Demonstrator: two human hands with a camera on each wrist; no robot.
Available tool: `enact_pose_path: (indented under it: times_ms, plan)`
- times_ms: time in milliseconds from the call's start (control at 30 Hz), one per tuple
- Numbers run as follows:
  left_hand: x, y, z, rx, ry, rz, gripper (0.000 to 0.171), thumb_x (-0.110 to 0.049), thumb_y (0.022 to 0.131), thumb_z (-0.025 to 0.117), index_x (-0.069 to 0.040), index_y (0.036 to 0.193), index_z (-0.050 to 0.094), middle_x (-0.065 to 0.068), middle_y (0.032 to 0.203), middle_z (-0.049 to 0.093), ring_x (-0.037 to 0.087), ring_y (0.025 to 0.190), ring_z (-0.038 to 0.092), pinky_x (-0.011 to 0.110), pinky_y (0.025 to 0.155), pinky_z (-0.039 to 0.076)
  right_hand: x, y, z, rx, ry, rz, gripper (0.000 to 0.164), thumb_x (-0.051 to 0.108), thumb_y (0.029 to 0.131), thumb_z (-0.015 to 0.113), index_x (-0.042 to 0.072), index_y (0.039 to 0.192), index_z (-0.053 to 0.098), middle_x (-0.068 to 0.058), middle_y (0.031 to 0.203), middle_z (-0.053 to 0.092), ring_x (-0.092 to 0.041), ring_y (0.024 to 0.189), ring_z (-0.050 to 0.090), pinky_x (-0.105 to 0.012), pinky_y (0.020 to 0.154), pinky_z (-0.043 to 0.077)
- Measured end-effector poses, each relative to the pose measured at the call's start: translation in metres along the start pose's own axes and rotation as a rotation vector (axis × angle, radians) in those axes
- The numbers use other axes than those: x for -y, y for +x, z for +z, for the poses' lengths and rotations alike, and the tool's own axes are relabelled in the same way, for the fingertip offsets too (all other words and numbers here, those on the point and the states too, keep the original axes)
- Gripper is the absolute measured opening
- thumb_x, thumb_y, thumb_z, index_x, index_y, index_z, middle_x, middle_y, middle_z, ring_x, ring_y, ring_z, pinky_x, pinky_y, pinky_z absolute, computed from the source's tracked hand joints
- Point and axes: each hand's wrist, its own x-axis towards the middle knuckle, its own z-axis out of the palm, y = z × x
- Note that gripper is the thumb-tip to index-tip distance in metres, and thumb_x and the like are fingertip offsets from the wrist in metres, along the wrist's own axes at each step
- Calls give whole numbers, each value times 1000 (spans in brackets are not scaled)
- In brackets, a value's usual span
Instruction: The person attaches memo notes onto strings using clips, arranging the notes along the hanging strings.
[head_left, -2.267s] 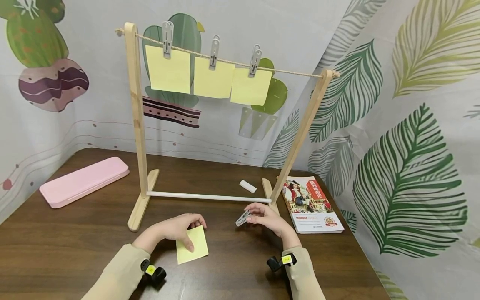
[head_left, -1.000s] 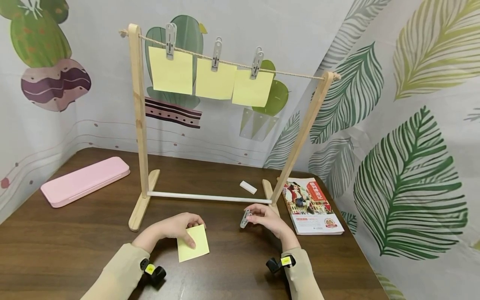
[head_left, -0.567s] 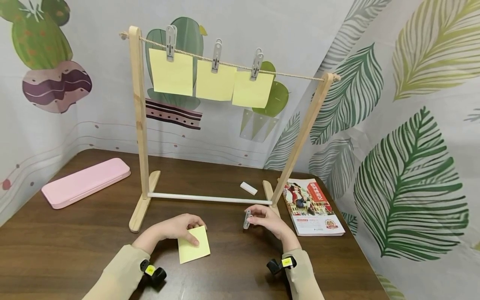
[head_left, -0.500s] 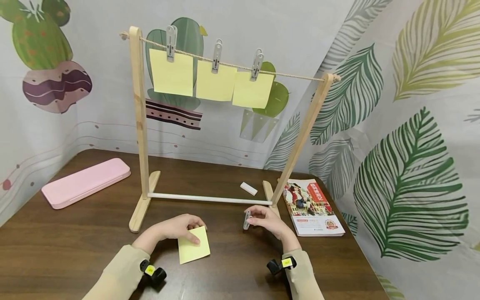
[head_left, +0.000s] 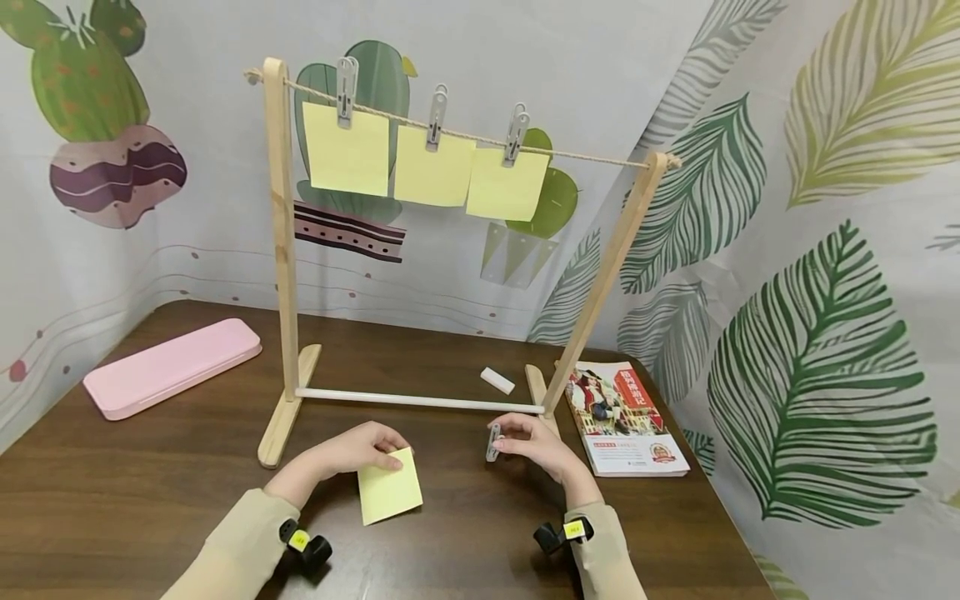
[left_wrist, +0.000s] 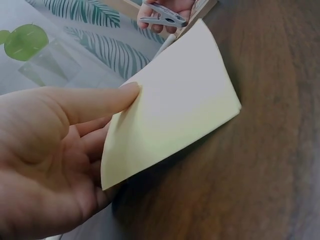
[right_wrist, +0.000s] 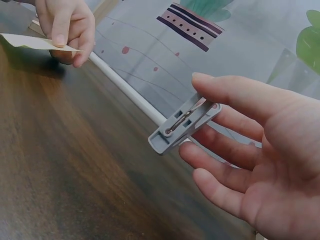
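My left hand [head_left: 363, 451] pinches a yellow sticky note [head_left: 390, 492] by its upper edge, thumb on the near face; the left wrist view shows the note [left_wrist: 175, 100] bowed slightly above the table. In my right hand [head_left: 534, 443] a grey clothespin [head_left: 492, 442] is held between thumb and fingers, its nose pointing away from the palm in the right wrist view [right_wrist: 175, 125]. Three more yellow notes hang in a row from a rope [head_left: 585, 156], each under a grey clothespin; the rightmost note [head_left: 507, 185] has bare rope to its right.
The rope runs between the posts of a wooden stand [head_left: 283, 233], joined low down by a white bar [head_left: 420, 401]. A small white block [head_left: 497, 381] lies behind the bar. A pink case [head_left: 172, 367] lies left, a book [head_left: 626, 421] right, on the brown table [head_left: 450, 542].
The clothespin in my right hand has turned from slanted to nearly upright. My left thumb has shifted up the note toward its upper edge. The head view has tilted slightly.
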Motion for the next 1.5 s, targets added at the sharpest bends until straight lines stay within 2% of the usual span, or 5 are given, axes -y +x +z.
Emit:
enact_pose_path:
  times_ms: [300, 667, 900, 1267, 1500]
  plan:
    - [-6, 2, 0, -69, -151, -92, 38, -11, 86, 71, 14, 113, 63, 7, 93, 71, 10, 77, 63, 25, 68, 51, 4, 0, 0, 5, 45, -15, 39, 5, 92, 63, -17, 123, 52, 4, 102, 66, -5, 94, 64, -23, 82, 54]
    - [-18, 5, 1, -184, -138, -117, 33, -13, 86, 72, 9, 110, 65, 5, 89, 69, 10, 74, 61, 26, 65, 49, 12, -2, -6, -18, -1, -39, 40, 7, 92, 64, -17, 123, 54, 4, 101, 67, -4, 90, 64, -22, 82, 53]
    - [-28, 7, -2, -282, -86, -83, 28, -12, 85, 73, 7, 105, 67, 10, 92, 68, 12, 80, 58, 27, 66, 48, 16, -3, -12, -49, -28, -38, 39, 6, 94, 61, -15, 127, 54, -13, 111, 67, -4, 89, 63, -22, 82, 53]
    - [-46, 8, -21, -330, -36, 15, 23, -12, 87, 72, 4, 103, 68, 9, 90, 70, 12, 75, 59, 27, 61, 50, 43, -9, -26, -154, -94, -28, 41, 8, 92, 65, -14, 125, 55, 2, 99, 67, -5, 83, 64, -28, 80, 56]
    - [-67, 12, -37, -432, -10, 26, 27, -15, 85, 75, 3, 104, 70, 11, 91, 72, 10, 77, 60, 25, 64, 51, 69, -13, -41, -169, -193, -45, 38, 11, 94, 64, -9, 125, 57, -21, 112, 66, -5, 85, 64, -30, 80, 55]
